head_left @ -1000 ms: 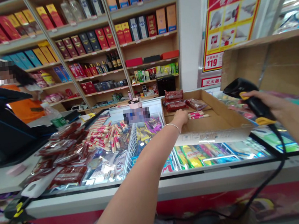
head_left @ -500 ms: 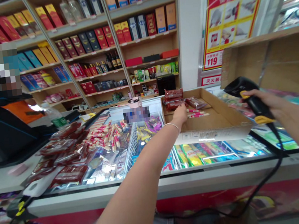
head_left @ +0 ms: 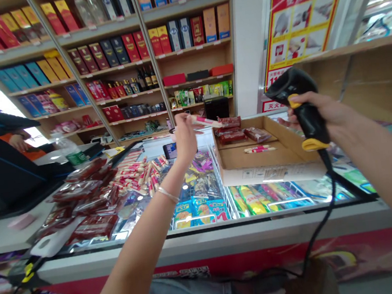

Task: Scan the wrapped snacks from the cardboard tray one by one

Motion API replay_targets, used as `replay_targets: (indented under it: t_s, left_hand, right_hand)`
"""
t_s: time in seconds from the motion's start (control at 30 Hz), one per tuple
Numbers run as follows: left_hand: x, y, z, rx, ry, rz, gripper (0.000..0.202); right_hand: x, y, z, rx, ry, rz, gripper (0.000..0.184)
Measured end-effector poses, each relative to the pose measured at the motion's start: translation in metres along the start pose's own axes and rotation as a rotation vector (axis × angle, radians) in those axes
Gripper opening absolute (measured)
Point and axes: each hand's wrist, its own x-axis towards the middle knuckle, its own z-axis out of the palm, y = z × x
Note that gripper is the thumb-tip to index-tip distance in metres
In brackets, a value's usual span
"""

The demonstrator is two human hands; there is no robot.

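Wrapped sausage stick (head_left: pixel 206 121) pinched in fingertips of raised left hand (head_left: pixel 184 136), right hand (head_left: pixel 316 109) closed around barcode scanner (head_left: pixel 299 101) off to its right; looks like scanning step, stick needing aiming at scanner next.

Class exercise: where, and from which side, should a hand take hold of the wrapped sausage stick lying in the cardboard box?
Pinch the wrapped sausage stick at its middle from above: it lies flat and slender on the floor of the cardboard box, open above.
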Motion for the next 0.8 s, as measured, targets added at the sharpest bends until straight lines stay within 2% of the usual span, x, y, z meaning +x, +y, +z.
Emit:
replay_targets:
  t_s: [0.1,0.2,0.27,0.33,0.43,0.5,0.6,0.7,0.8]
  left_hand:
    - [-0.011,-0.041,-0.061,0.229,0.1,-0.085,0.021]
    - [-0.025,-0.081,-0.096,0.453,0.139,-0.16,0.023]
    - [-0.036,-0.1,-0.104,0.511,0.149,-0.197,0.025]
    - [-0.046,-0.114,-0.105,0.522,0.145,-0.221,0.026]
    - [-0.057,-0.125,-0.102,0.499,0.127,-0.228,0.025]
    - [-0.061,-0.13,-0.102,0.457,0.138,-0.251,0.024]
    - [-0.062,-0.134,-0.104,0.377,0.167,-0.316,0.025]
    - [-0.062,-0.136,-0.104,0.338,0.175,-0.337,0.024]
    - [-0.063,-0.134,-0.102,0.272,0.157,-0.321,0.023]
  right_hand:
    - [-0.024,-0.011,0.053,0.185,-0.244,0.208,0.009]
    - [-0.049,-0.007,0.108,0.261,-0.375,0.21,0.01]
    - [-0.062,0.006,0.143,0.278,-0.439,0.216,0.013]
    - [-0.072,0.027,0.175,0.287,-0.492,0.249,0.016]
    - [-0.08,0.067,0.21,0.301,-0.569,0.325,0.016]
    - [-0.084,0.094,0.223,0.305,-0.579,0.388,0.016]
    - [-0.089,0.123,0.229,0.292,-0.499,0.479,0.015]
    - [-0.094,0.134,0.224,0.233,-0.416,0.552,0.012]
    - [-0.099,0.137,0.219,0.201,-0.395,0.59,0.01]
